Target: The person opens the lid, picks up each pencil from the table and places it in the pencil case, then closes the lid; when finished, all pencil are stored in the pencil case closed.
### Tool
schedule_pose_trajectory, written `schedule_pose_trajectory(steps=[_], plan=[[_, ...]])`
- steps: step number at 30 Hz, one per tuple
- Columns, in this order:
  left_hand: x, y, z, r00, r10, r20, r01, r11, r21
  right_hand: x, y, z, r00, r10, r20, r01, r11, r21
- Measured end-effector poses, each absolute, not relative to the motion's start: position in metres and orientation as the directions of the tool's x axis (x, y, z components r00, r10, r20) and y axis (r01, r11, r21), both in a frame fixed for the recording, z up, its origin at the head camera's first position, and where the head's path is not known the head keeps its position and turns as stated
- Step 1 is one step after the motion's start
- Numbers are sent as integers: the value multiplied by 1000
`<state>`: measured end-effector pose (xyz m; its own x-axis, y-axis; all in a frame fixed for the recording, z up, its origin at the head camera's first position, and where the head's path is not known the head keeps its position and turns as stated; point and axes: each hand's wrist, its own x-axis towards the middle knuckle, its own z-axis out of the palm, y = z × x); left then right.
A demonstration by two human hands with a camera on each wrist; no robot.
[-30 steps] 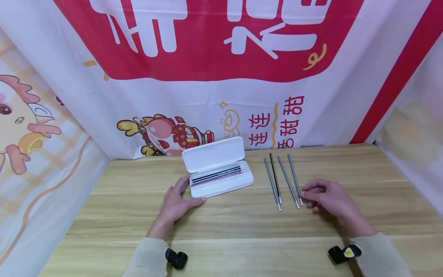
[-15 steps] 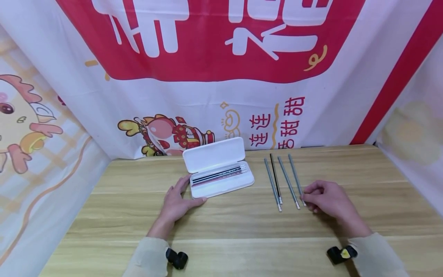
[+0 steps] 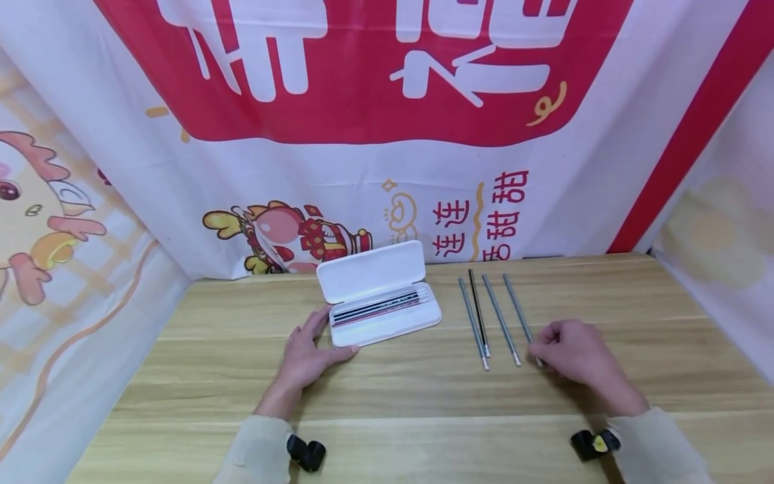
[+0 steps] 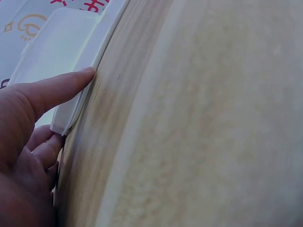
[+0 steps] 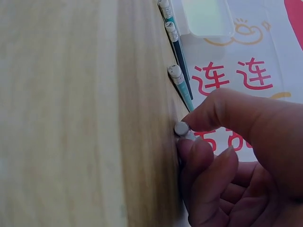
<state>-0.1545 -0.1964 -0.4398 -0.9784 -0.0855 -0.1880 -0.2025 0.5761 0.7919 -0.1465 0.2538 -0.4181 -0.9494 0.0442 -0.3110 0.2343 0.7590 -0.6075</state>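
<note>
Four pencils (image 3: 498, 309) out on table (image 3: 387, 403), several more pencils (image 3: 363, 310) already in case (image 3: 387, 330), lid (image 3: 371, 271) up; maybe halfway. Right hand (image 3: 571, 349): fingers pinching rightmost pencil (image 3: 519, 309) by eraser end (image 5: 181, 128). Left hand (image 3: 305, 354): fingers spread, touching case corner.

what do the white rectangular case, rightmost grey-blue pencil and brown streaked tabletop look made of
White rectangular case: probably smooth plastic, from its soft sheen and rounded corners. Rightmost grey-blue pencil: likely coated wood, evenly coloured shaft, though no bare wood shows. Brown streaked tabletop: matte wood or laminate; the grain fits both.
</note>
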Motion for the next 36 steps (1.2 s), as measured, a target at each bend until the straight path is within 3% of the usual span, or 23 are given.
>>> schedule_pose_trajectory(steps=[8,15,25,36], plan=[[-155,-200,-443,-974,-92,-205,-220,573,790,-146,249,-417,-951,48,-304,225,784,-579],[-154,-199,-443,-971,-95,-218,-233,568,790,-147,259,-422,-957,12,-290,202,745,-635],[-153,-198,-439,-971,-98,-216,-233,576,784,-151,281,-428,-924,-57,-378,298,511,-806],[-153,-198,-439,-970,-91,-224,-235,576,783,-150,298,-432,-915,-140,-379,320,323,-891]])
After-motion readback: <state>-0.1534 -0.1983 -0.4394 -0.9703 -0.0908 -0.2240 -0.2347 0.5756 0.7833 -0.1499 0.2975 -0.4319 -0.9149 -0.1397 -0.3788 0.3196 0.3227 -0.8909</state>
